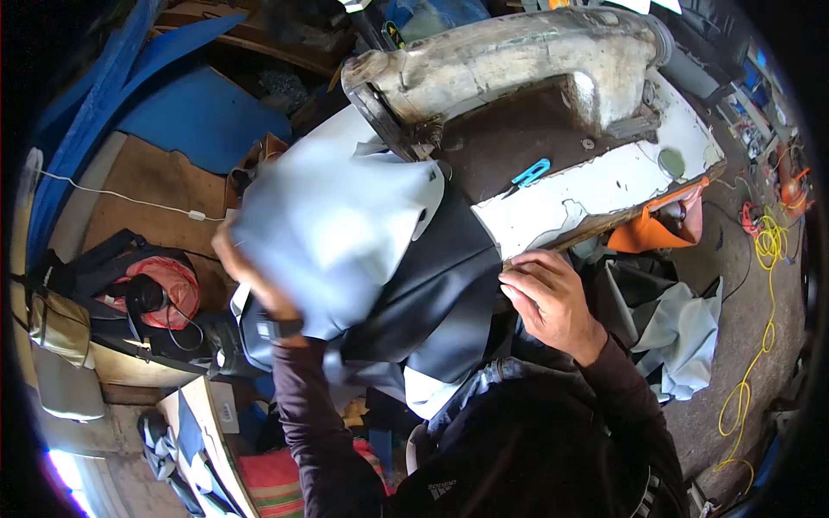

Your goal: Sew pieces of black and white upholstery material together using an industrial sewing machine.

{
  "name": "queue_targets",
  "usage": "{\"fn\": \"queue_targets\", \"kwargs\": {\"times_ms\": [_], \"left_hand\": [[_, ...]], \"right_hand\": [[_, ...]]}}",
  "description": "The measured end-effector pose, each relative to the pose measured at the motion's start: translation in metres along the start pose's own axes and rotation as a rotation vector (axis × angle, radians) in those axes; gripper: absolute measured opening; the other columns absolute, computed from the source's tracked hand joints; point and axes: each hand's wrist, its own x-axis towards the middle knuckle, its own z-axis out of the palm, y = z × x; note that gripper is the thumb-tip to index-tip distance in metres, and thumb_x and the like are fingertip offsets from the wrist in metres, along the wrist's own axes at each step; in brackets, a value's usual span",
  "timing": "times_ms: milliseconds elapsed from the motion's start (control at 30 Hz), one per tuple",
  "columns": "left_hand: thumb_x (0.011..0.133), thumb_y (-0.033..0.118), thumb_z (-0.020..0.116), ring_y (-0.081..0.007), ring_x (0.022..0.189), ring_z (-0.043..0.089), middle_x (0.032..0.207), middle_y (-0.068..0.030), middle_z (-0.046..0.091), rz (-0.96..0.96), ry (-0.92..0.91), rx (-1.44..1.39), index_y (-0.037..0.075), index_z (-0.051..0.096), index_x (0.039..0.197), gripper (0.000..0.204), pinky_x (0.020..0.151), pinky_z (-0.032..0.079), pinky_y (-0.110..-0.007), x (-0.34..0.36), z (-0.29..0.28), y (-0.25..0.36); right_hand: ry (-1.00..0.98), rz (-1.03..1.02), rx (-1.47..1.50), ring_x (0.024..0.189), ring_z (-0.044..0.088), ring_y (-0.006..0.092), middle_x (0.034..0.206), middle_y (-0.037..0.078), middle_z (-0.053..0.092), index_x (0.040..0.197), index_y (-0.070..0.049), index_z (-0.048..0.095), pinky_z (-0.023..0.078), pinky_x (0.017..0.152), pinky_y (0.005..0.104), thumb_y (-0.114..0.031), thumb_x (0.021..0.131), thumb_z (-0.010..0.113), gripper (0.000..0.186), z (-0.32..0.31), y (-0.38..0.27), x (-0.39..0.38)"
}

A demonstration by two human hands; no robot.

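A pale grey-white sheet (319, 233), blurred by motion, is gripped at its left side by my left hand (255, 268), whose fingertips are partly hidden. Black sheet material (432, 293) hangs below it from the sewing machine table (540, 211). My right hand (548, 302) is closed at that table's front edge, beside the black material; what its fingertips hold is unclear. An old, worn sewing machine (505, 60) stands across the table, its needle end behind the sheets. A light blue cutter-like tool (531, 173) lies right of the needle end.
An orange pouch (643, 229) hangs at the table's right end, near folded grey material (673, 337). A yellow cord (768, 250) runs over the floor at right. A dark bag (108, 302), wooden boards (138, 203) and blue sheets (186, 112) crowd the left side.
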Motion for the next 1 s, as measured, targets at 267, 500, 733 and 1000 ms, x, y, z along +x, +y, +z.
{"fn": "queue_targets", "kwargs": {"times_ms": [267, 500, 733, 1000], "left_hand": [[0.104, 0.025, 0.061, -0.0483, 0.132, 0.064, 0.149, -0.0215, 0.066, 0.195, -0.906, 1.557, 0.007, 0.062, 0.152, 0.050, 0.112, 0.049, -0.061, -0.108, -0.262, -0.158], [0.105, 0.024, 0.060, -0.0488, 0.125, 0.067, 0.138, -0.0249, 0.069, -0.046, -1.189, 1.380, 0.004, 0.066, 0.142, 0.043, 0.107, 0.051, -0.058, -0.024, -0.202, -0.226], [0.106, 0.023, 0.058, -0.0493, 0.116, 0.070, 0.124, -0.0288, 0.073, -0.170, -1.495, 1.191, 0.001, 0.072, 0.131, 0.037, 0.102, 0.054, -0.054, 0.067, -0.147, -0.207], [0.086, 0.009, 0.084, -0.0345, 0.112, 0.072, 0.129, -0.0128, 0.071, 0.278, -1.110, 0.522, 0.010, 0.075, 0.127, 0.042, 0.094, 0.058, -0.048, -0.003, -0.056, 0.017]], "right_hand": [[-0.369, -0.476, -0.056, 0.126, 0.062, 0.0282, 0.127, 0.011, 0.070, 0.120, -0.003, 0.072, 0.050, 0.113, 0.0463, -0.032, 0.097, 0.076, 0.037, 0.056, -0.007, 0.063], [-0.649, -0.517, -0.334, 0.154, 0.045, 0.0391, 0.164, 0.021, 0.051, 0.160, -0.002, 0.051, 0.035, 0.126, 0.0601, -0.066, 0.102, 0.059, 0.086, 0.114, -0.033, 0.074], [-0.616, -0.413, -0.411, 0.157, 0.041, 0.0414, 0.167, 0.024, 0.046, 0.164, 0.000, 0.045, 0.030, 0.128, 0.0642, -0.065, 0.104, 0.058, 0.089, 0.140, -0.059, 0.055], [-0.622, -0.403, -0.478, 0.156, 0.043, 0.0384, 0.168, 0.020, 0.048, 0.165, -0.001, 0.045, 0.028, 0.130, 0.0619, -0.061, 0.104, 0.060, 0.088, 0.126, -0.060, 0.048]]}}
